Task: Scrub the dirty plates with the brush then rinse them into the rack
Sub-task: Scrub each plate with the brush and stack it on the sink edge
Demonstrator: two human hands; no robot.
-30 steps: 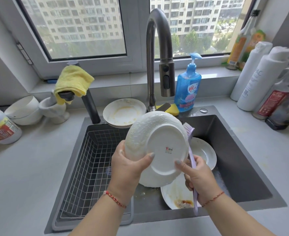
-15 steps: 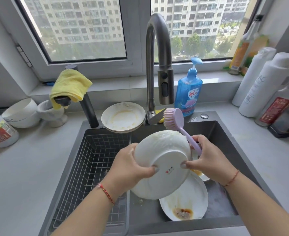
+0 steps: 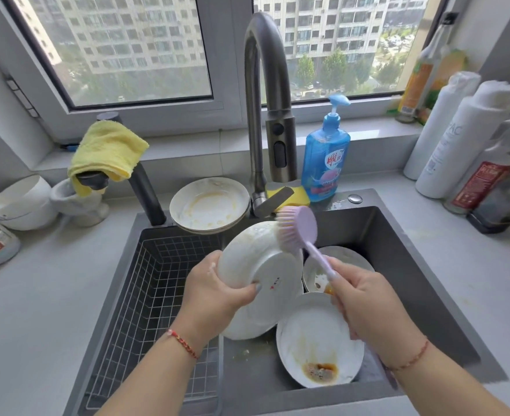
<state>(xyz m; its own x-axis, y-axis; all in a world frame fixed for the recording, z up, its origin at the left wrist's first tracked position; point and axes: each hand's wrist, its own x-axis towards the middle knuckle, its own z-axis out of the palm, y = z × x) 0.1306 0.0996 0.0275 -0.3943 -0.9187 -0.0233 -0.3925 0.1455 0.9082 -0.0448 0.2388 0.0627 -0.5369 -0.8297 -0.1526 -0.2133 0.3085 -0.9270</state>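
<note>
Presently, left hand [image 3: 214, 291] grips plate [image 3: 259, 280] tilted over sink [image 3: 398, 235], underside up, so right hand [image 3: 365, 307], clasping brush [image 3: 297, 228], gets bristles on rim; rack [image 3: 145, 295] w/o plates.

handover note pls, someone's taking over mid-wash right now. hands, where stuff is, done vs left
Left hand grips a white plate, tilted, underside toward the camera, over the sink.
Right hand holds the purple brush by its handle; bristles are on the plate's upper rim.
Wire rack in the sink's left half holds no plates.
Still dirty: sauce-stained plate and another plate in the basin, plus a stack of plates behind the rack.
Done: nothing racked. Left: finish scrubbing this plate, rinse under the faucet (no water visibly running), rack it, repeat for the others.
</note>
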